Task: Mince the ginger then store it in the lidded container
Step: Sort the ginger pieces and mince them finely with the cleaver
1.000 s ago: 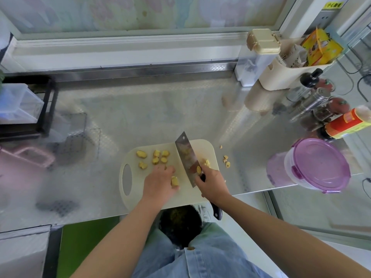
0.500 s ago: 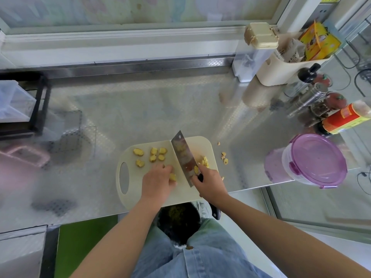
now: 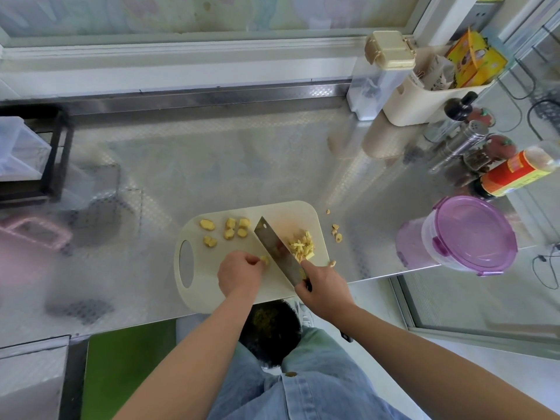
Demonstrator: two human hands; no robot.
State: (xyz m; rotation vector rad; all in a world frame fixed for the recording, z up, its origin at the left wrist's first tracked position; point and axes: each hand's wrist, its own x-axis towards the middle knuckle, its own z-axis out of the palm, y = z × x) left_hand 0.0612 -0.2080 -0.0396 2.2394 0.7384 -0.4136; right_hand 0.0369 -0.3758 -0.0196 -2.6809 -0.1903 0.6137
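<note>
Low in the frame, two bare forearms reach over denim-clad legs to a cream cutting board lying at the front edge of the steel worktop. The left hand has its fingers curled in, pinching a small ginger piece down on the board just beside the blade. The right hand is clenched round the handle of a cleaver, whose broad blade slants up and to the left across the middle of the board. On the right of the blade sits a heap of chopped ginger; on its left, toward the board's far edge, lie several uncut ginger chunks. A few stray bits lie on the worktop just off the board's right end. Well apart at centre right stands the lidded container, purple lid on. Beyond it are a red-labelled bottle, metal shakers and a cream caddy in the upper right; a black rack stands at the left edge.
</note>
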